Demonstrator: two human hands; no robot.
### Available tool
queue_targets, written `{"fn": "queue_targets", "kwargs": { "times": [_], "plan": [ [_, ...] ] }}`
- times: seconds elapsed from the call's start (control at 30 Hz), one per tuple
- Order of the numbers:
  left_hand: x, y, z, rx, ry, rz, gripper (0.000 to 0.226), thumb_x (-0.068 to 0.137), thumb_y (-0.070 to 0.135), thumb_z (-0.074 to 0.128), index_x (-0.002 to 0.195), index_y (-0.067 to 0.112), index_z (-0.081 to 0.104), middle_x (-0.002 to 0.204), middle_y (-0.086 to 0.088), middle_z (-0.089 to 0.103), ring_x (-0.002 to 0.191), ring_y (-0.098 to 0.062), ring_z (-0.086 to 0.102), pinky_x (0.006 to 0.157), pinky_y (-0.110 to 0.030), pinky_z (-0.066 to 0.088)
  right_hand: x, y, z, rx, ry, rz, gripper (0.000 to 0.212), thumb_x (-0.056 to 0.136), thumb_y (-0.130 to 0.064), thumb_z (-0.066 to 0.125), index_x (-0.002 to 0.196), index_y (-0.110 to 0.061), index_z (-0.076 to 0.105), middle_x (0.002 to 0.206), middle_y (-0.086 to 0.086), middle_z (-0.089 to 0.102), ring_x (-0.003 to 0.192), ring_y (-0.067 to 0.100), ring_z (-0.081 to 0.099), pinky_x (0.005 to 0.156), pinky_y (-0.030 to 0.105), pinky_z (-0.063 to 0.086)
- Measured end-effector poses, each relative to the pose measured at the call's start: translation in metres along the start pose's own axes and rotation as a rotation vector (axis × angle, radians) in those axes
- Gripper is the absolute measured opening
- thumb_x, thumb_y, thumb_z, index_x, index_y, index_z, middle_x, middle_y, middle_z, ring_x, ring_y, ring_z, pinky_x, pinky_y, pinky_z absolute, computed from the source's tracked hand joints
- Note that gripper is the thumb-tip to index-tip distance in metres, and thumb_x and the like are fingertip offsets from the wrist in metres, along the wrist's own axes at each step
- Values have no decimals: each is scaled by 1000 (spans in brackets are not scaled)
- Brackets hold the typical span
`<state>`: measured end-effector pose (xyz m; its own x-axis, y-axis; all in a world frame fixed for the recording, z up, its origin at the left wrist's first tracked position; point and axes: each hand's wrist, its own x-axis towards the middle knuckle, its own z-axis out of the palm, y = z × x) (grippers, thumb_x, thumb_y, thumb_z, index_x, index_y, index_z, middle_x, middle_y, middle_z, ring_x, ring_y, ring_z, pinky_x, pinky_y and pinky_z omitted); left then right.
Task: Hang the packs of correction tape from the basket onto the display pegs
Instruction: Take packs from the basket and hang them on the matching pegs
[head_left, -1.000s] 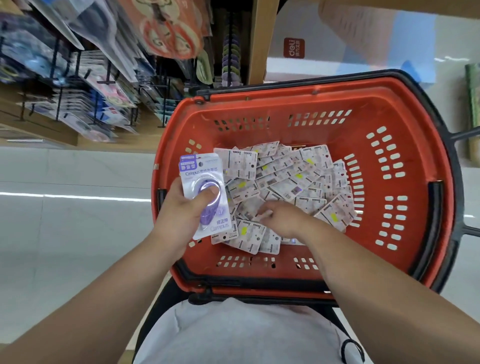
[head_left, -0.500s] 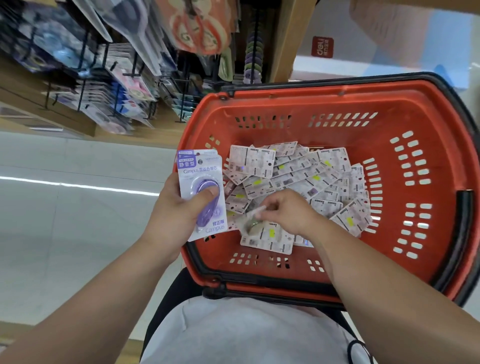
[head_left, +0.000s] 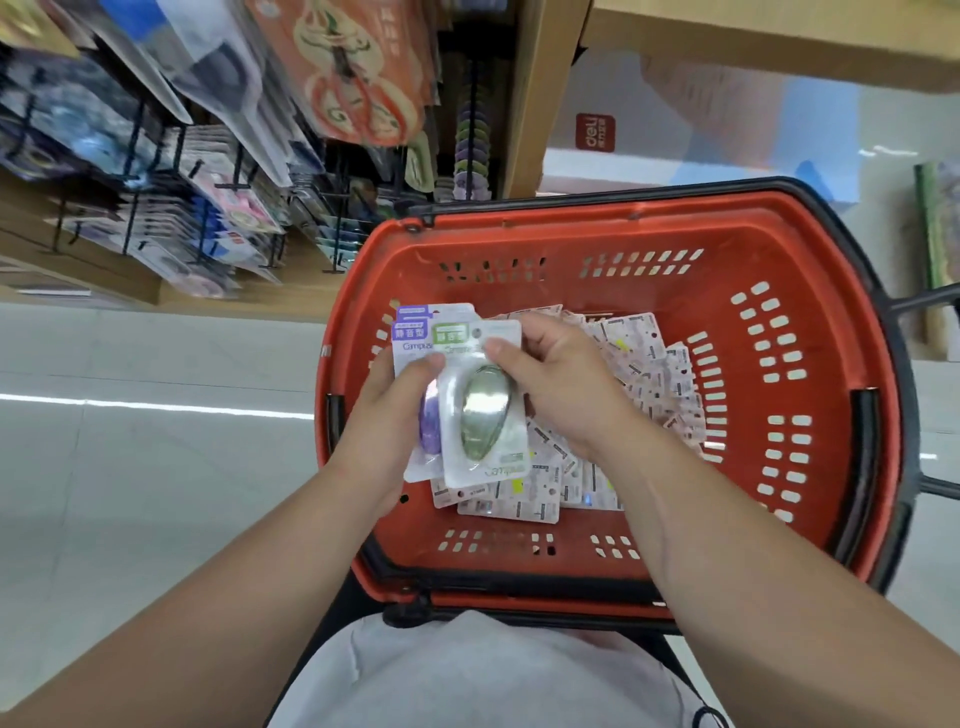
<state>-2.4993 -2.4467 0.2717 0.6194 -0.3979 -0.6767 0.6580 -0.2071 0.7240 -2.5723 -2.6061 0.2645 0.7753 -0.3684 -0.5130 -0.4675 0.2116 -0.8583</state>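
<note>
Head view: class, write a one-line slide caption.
Above a red basket of packs, the left hand holds a purple pack while the right hand pinches a green pack over it.

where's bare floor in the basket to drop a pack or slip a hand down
Bare floor shows in the basket along the far wall, behind the pile of packs, and in the near left corner beside it. The middle is crowded to the right wall; at left the left hand and right hand hold the purple pack and green pack.
</note>
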Motion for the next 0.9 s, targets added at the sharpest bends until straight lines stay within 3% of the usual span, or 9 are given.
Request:
{"fn": "queue_targets", "kwargs": {
  "times": [0.13,0.2,0.3,0.37,0.43,0.53,0.6,0.73,0.9],
  "plan": [
    [2,2,-7,100,-94,19,56,80,20,83,133,20,65,122,-8,77,112,-29,75,95,-50,58,2,2,23,-79,0,-23,22,98,-27,67,77,-20,68,78,21,62,67,24,58,57,47,54],
    [2,2,-15,125,-58,17,57,80,10,86,132,20,65,118,-6,78,107,-28,76,84,-45,62,10,8,22,-58,37,29,31,99,-30,66,74,-13,62,69,14,58,63,21,58,52,39,52],
    [-1,9,-29,147,36,31,49,86,2,80,128,21,65,113,-2,80,101,-25,78,75,-38,64,36,32,2,-187,200,90,8,102,-24,61,98,-26,67,92,-2,67,76,17,63,61,32,53],
    [-2,15,-40,166,64,45,53,82,8,86,129,21,64,115,-4,79,102,-28,78,81,-49,64,55,54,-16,-456,217,145,31,99,-16,61,126,-32,62,121,5,59,88,22,62,73,32,51],
    [-3,20,-50,194,98,59,63,74,20,88,131,22,62,119,-3,78,104,-29,77,88,-56,62,72,67,-24,-674,134,184,53,95,-13,66,141,-34,53,132,10,54,94,27,62,80,30,46],
    [-5,24,-59,216,133,70,64,75,16,89,132,22,61,119,-1,78,104,-27,78,89,-58,61,89,69,-17,-798,38,163,58,94,-18,70,146,-35,49,128,10,61,86,25,63,76,27,45],
    [-6,26,-62,220,148,62,62,79,11,89,133,21,60,118,-1,78,103,-26,78,89,-58,62,96,64,-8,-784,-1,142,50,96,-14,66,142,-31,55,126,8,66,74,22,64,71,27,46],
    [-7,27,-63,212,175,48,58,83,8,85,133,21,59,117,1,78,101,-23,78,87,-54,63,99,60,6,-590,-53,168,36,99,-9,55,131,-21,68,123,4,70,98,21,69,75,21,46],
    [-9,30,-62,216,197,43,57,83,11,84,132,25,59,114,5,79,97,-18,79,76,-42,65,94,62,18,-664,-258,94,64,95,7,47,144,-34,55,131,4,67,102,28,68,72,35,51]
  ]
}}
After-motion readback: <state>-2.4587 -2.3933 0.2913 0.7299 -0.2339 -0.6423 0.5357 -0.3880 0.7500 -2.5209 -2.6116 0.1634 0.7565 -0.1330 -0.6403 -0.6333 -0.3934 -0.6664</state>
